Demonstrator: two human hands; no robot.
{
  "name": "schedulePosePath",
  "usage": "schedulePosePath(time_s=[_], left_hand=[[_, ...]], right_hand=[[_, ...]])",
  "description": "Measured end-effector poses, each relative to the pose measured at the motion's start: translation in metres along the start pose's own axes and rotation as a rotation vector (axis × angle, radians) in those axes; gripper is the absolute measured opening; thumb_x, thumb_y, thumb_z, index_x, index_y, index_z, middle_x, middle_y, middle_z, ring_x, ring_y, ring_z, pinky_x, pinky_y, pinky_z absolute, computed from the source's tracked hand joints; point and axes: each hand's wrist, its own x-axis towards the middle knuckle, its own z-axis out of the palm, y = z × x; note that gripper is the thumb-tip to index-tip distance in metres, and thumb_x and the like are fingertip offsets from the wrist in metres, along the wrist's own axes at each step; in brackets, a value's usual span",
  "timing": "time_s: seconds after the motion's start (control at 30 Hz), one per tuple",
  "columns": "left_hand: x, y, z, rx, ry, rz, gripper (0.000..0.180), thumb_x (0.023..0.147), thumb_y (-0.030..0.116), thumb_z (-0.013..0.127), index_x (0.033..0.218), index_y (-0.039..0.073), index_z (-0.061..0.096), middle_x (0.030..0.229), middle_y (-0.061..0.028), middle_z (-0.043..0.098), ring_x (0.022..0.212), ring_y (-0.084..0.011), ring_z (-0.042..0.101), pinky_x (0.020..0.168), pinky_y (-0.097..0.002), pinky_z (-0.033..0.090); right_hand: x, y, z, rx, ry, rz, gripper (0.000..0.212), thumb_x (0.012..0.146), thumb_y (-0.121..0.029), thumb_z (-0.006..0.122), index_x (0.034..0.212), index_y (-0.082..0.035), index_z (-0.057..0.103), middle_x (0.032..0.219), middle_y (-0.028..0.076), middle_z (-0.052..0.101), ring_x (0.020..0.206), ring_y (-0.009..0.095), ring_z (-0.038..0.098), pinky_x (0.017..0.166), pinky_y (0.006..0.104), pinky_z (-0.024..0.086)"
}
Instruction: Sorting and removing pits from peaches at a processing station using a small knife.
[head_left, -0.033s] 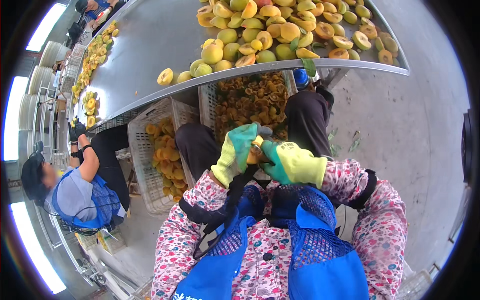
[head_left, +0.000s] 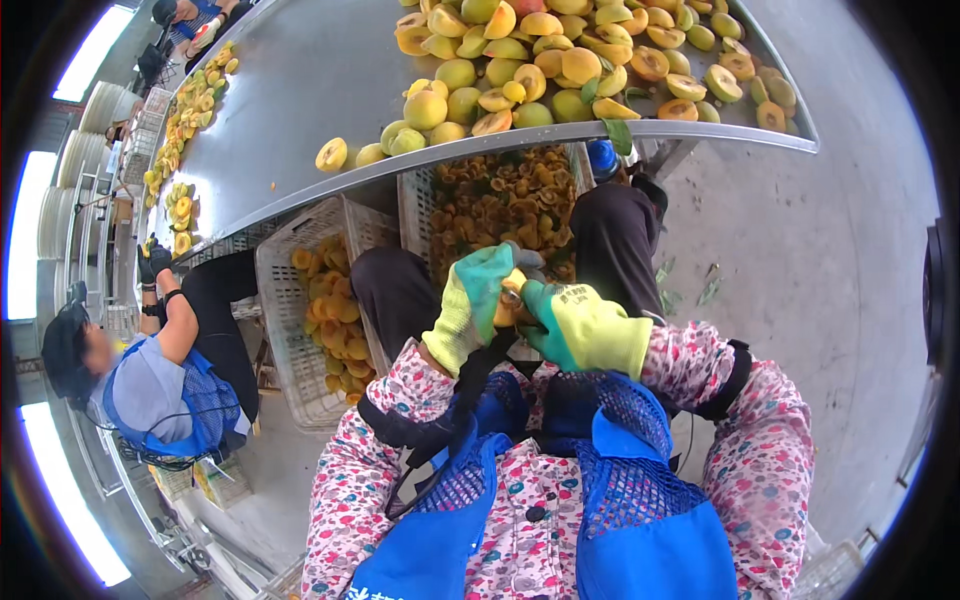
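Observation:
Both my hands wear yellow-green gloves with teal palms and meet between my knees. My left hand is closed around a halved yellow peach, whose brownish cut centre faces my right hand. My right hand is closed too, with its fingertips up against the fruit. Whatever it grips is hidden by the glove. Just beyond my hands, a white crate under the table holds brownish-orange fruit scraps. Left of my knee, another white crate contains orange-yellow fruit halves.
A metal table with a raised edge spans the far side, heaped with whole and halved peaches. A blue container stands beneath it. One co-worker sits at left; another person is farther off. Leaves lie on the floor.

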Motion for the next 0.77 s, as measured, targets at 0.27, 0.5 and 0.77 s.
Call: schedulePosePath(time_s=[0.27, 0.5, 0.77], left_hand=[[-0.002, 0.004, 0.023, 0.060, 0.234, 0.203, 0.030, 0.096, 0.019, 0.049, 0.108, -0.005, 0.063, 0.095, -0.0123, 0.067, 0.083, -0.0174, 0.063, 0.075, -0.0293, 0.052], [-0.001, 0.004, 0.024, -0.012, 0.233, 0.487, 0.027, 0.096, 0.014, 0.047, 0.112, -0.002, 0.061, 0.101, -0.0112, 0.067, 0.081, -0.0150, 0.063, 0.073, -0.0275, 0.053], [0.017, -0.014, 0.000, 0.273, 0.415, 0.676, 0.028, 0.097, 0.016, 0.052, 0.119, 0.001, 0.057, 0.107, -0.0129, 0.065, 0.084, -0.0206, 0.066, 0.072, -0.0321, 0.057]], right_hand=[[0.015, -0.011, -0.018, 1.136, -0.165, 0.220, 0.028, 0.085, -0.021, 0.062, 0.101, 0.001, 0.062, 0.083, 0.007, 0.064, 0.068, 0.013, 0.060, 0.059, 0.0257, 0.048], [0.009, -0.007, -0.022, 1.538, -0.255, 0.297, 0.020, 0.089, -0.021, 0.059, 0.099, -0.003, 0.059, 0.083, 0.005, 0.060, 0.059, 0.009, 0.053, 0.049, 0.0218, 0.043], [0.026, -0.024, -0.005, 0.686, 0.083, 0.235, 0.025, 0.088, -0.027, 0.058, 0.102, -0.007, 0.058, 0.080, 0.009, 0.066, 0.060, 0.014, 0.061, 0.052, 0.0272, 0.050]])
